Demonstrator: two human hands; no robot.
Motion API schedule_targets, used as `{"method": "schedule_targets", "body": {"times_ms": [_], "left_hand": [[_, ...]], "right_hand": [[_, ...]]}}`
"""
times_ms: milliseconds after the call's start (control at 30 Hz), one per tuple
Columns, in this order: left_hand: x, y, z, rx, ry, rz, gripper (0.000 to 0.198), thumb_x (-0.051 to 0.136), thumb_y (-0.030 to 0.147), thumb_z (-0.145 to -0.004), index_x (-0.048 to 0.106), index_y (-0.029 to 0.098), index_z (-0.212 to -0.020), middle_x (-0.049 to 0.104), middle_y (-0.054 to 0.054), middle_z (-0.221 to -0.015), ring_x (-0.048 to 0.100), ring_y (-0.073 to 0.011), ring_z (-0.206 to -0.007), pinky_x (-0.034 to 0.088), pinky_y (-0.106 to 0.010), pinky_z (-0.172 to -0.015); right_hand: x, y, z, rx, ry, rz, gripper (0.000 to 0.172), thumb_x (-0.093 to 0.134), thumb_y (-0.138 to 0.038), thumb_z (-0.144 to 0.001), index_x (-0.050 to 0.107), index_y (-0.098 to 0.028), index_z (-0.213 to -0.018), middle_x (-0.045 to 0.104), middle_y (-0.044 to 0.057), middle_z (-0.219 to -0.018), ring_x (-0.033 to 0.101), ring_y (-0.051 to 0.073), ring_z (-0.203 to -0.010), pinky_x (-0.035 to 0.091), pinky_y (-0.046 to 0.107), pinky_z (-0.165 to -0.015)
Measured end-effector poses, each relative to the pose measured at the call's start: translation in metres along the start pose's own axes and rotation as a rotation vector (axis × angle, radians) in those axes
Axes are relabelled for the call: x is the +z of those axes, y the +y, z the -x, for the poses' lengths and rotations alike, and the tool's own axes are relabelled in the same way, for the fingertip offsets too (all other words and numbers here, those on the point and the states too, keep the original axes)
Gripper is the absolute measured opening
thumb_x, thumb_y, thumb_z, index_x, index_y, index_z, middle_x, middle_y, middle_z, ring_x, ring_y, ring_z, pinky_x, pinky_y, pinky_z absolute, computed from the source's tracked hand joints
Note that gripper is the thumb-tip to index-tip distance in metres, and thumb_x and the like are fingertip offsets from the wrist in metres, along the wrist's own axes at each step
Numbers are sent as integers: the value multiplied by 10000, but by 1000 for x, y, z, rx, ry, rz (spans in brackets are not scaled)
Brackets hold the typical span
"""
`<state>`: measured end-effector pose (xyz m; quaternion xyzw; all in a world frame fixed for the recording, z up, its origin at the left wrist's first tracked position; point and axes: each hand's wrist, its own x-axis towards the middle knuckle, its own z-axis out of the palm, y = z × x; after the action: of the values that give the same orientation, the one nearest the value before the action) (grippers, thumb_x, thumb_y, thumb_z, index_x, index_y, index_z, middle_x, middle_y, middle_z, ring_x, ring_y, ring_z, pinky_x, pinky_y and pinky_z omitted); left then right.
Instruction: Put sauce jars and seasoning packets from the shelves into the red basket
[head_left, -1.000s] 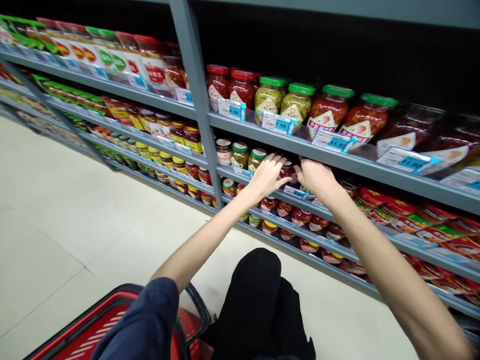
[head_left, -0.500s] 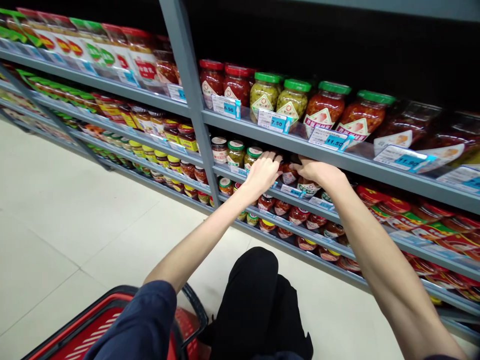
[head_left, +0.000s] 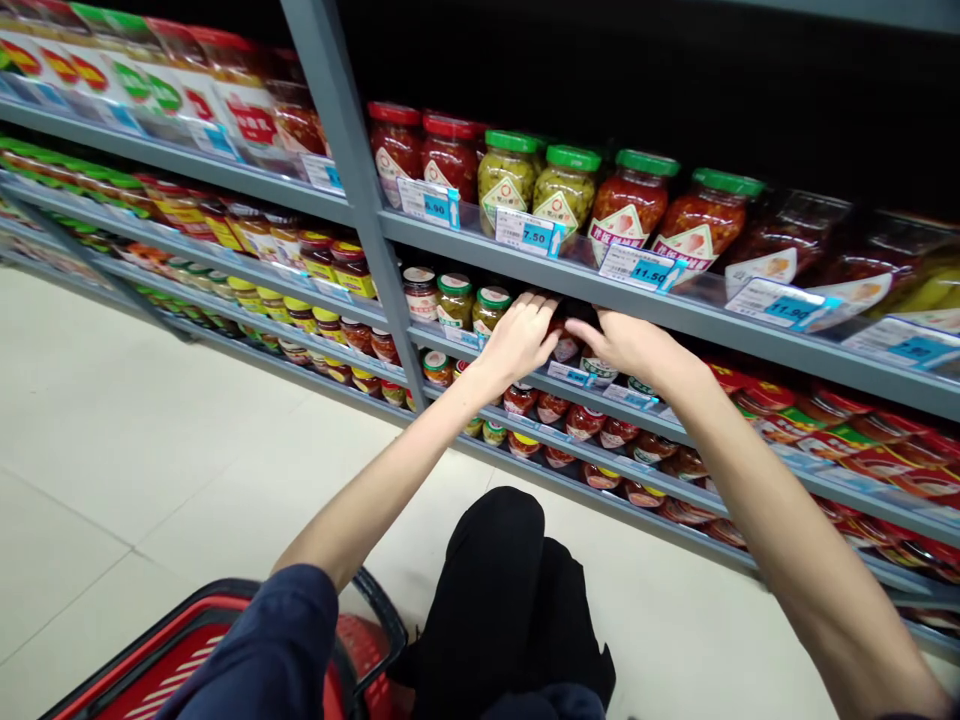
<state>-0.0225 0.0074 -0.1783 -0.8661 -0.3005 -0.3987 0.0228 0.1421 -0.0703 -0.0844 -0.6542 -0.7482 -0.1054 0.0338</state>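
My left hand (head_left: 519, 335) reaches into the second shelf, just right of a green-lidded jar (head_left: 491, 312). Its fingers stretch forward with the tips out of sight, and the thumb stands apart. On the same shelf my right hand (head_left: 626, 342) reaches in from the right, thumb stretched out towards the left hand. The shelf board above covers its other fingers. Between the hands a dark red jar (head_left: 566, 346) shows in part; whether either hand touches it is unclear. A jar with a white and green label (head_left: 600, 368) stands below my right hand.
Above my hands, an upper shelf edge (head_left: 517, 240) carries price tags and jars with red and green lids (head_left: 574, 158). Lower shelves hold several red jars (head_left: 585, 422). A grey upright (head_left: 334, 110) divides the shelving. A red basket (head_left: 176, 670) stands at my left on the tiled floor (head_left: 187, 480).
The view has shifted slightly, so the shelves appear further left and a little higher. Both hands stay in the second shelf, and the right thumb extends further left.
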Motion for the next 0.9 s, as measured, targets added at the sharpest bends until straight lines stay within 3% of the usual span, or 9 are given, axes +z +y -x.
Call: {"method": "schedule_targets", "body": {"times_ms": [133,300,433,633,900], "left_hand": [[1,8,-17,-56,-81,54,472,486,263,-986,531,77,-1418,641,-207,-1348,563,-322,-1317,443,-450,-1135],[0,13,-48,-75,-349,-28,588,648,409,-912,552,136,-1425,660,-190,-1351,636,-362,-1230,514,-455,-1042],[2,8,-69,-105,-525,-84,652,737,422,-841,575,171,-1420,680,-146,-1355,664,-335,-1201,545,-374,-992],[2,0,-77,-56,-581,-44,656,736,439,-825,593,170,-1407,656,-144,-1394,655,-335,-1215,528,-369,-1011],[-3,-7,-86,-4,-544,3,663,808,482,-735,642,212,-1318,721,-85,-1277,685,-304,-1141,546,-345,-955]], "right_hand": [[0,16,18,-47,-15,63,658,678,-445,-905,479,-204,-1484,632,138,-1429,578,357,-1322,448,485,-1113],[4,32,13,-73,-48,44,756,772,-440,-836,477,-241,-1503,596,103,-1482,546,351,-1366,437,490,-1143],[8,42,5,-82,-88,16,770,784,-442,-823,480,-265,-1508,566,72,-1519,544,327,-1376,437,453,-1149],[9,50,8,-107,-93,9,788,764,-457,-838,450,-265,-1535,568,54,-1517,520,316,-1397,415,443,-1167],[7,44,13,-82,-89,25,782,736,-408,-859,405,-279,-1556,614,54,-1464,554,322,-1352,430,449,-1144]]}}
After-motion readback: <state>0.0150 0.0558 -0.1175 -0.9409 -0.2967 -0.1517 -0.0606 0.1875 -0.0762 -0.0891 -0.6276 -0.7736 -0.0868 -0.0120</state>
